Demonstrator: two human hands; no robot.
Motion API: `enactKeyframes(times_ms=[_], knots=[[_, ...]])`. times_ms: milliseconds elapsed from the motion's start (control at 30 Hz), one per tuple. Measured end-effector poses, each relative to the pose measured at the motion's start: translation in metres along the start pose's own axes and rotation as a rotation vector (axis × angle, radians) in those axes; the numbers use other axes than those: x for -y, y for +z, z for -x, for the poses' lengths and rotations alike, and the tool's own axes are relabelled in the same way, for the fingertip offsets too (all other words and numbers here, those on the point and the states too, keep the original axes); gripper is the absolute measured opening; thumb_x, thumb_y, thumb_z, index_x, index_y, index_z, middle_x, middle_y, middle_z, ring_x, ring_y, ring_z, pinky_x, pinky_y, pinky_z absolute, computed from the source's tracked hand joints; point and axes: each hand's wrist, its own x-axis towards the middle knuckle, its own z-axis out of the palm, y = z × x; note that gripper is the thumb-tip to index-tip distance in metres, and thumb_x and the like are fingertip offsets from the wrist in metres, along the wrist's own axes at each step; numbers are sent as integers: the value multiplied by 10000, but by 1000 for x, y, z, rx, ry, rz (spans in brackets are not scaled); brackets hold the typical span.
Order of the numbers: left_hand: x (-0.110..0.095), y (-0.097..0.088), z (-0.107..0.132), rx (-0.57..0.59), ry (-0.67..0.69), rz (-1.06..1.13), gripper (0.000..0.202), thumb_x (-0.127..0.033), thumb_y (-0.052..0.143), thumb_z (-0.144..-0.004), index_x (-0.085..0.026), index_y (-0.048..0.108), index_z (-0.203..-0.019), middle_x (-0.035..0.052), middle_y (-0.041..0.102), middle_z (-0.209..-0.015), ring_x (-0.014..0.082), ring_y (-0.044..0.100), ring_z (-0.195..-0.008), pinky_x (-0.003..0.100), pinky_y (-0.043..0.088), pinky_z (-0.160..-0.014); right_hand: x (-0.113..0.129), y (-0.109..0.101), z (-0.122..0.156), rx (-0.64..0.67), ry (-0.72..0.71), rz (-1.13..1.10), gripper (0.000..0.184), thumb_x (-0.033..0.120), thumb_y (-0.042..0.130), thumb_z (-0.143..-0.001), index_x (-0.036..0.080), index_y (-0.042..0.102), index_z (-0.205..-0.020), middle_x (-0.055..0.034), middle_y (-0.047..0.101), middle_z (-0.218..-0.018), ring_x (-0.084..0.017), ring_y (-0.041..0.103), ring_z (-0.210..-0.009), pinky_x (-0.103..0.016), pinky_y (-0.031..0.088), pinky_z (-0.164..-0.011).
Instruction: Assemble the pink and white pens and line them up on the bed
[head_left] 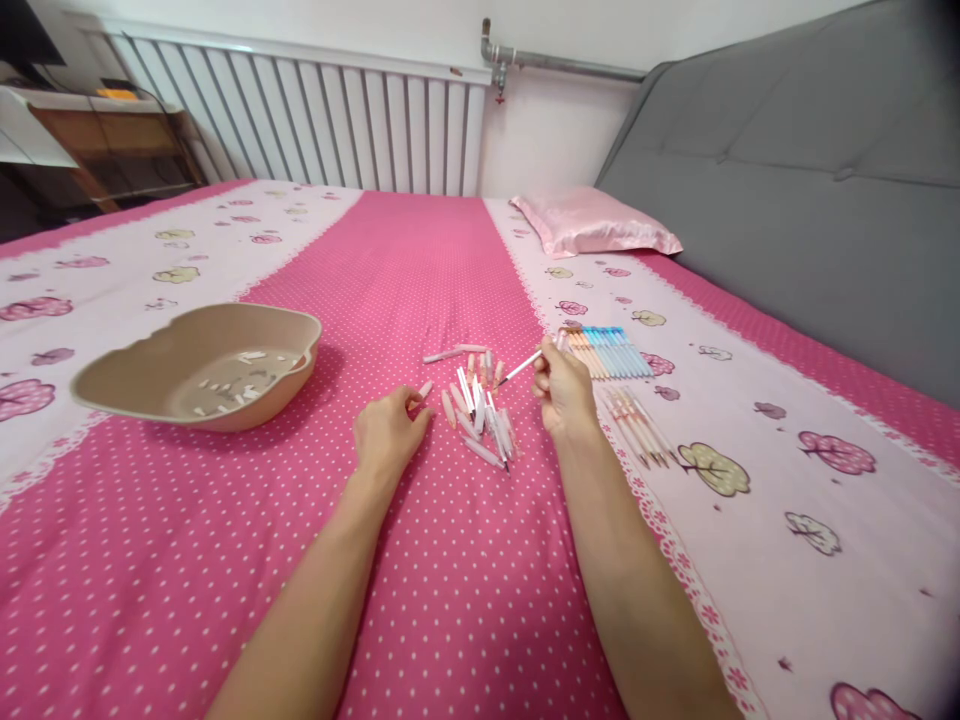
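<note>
My right hand (564,388) pinches a thin white pen refill (523,367), its dark tip pointing down and left over the pile. In my left hand (391,428), closed fingers hold a short pale pink pen part (424,391), partly covered by the fingers. Between the hands lies a loose pile of pink pen parts (480,450) and white refills (465,390). Right of my right hand is a row of pens (611,352) with orange and blue barrels. Nearer me, several pale pens (637,430) lie side by side.
A beige plastic basin (180,345) with small white pieces inside stands at left on the pink dotted bedsheet (450,600). A pink pillow (596,222) lies at the back right, beside a grey padded headboard (787,150). A white radiator (322,115) lines the far wall.
</note>
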Motion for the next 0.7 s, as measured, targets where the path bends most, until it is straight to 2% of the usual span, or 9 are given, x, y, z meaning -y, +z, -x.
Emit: enactKeyframes(times_ms=[100, 167, 333, 433, 500, 600, 700], knots=[[-1, -5, 3, -19, -111, -74, 249, -426, 579, -763, -221, 651, -884, 84, 712, -836, 283, 648, -799, 336, 450, -645, -1, -1, -1, 15, 2, 11, 363, 367, 711, -724, 165, 457, -562, 91, 466, -449, -3, 273, -310, -142, 186, -292], [-2, -6, 5, -15, -145, -121, 255, -432, 540, -792, -218, 638, -890, 101, 707, -828, 288, 645, -779, 335, 438, -622, -2, -1, -1, 27, 1, 24, 340, 337, 683, -756, 163, 466, -562, 88, 470, -451, -5, 277, -311, -143, 192, -295], [-3, -10, 11, 24, -93, -156, 404, -389, 399, -883, -164, 565, -1175, 172, 699, -915, 332, 644, -838, 366, 435, -641, -3, 1, 0, 56, 6, 51, 293, 289, 647, -787, 161, 486, -580, 85, 469, -455, -9, 277, -316, -146, 184, -303], [-5, -12, 13, 44, -56, -143, 404, -359, 326, -910, -142, 656, -993, 200, 691, -910, 342, 642, -830, 371, 431, -637, -3, 2, 1, 64, -3, 62, 287, 295, 649, -781, 164, 484, -587, 85, 468, -466, -13, 271, -324, -153, 184, -311], [-6, -12, 13, 32, -32, -39, 398, -349, 321, -911, -148, 665, -905, 175, 697, -873, 320, 644, -803, 361, 430, -643, -4, 2, 1, 75, -27, 66, 295, 318, 656, -771, 168, 478, -588, 84, 468, -476, -15, 270, -330, -161, 186, -318], [-11, -10, 14, 29, 54, 238, 332, -347, 364, -903, -164, 636, -950, 110, 707, -884, 259, 644, -791, 327, 435, -666, -2, 4, 3, 83, -111, 62, 312, 362, 650, -768, 176, 465, -599, 86, 451, -486, -19, 259, -340, -176, 175, -334], [-15, -5, 17, 59, 171, 457, 316, -386, 386, -902, -177, 614, -964, 77, 703, -946, 226, 641, -841, 314, 450, -715, 1, 4, 6, 88, -259, 69, 313, 414, 625, -780, 185, 466, -636, 87, 434, -509, -24, 240, -358, -196, 170, -358]])
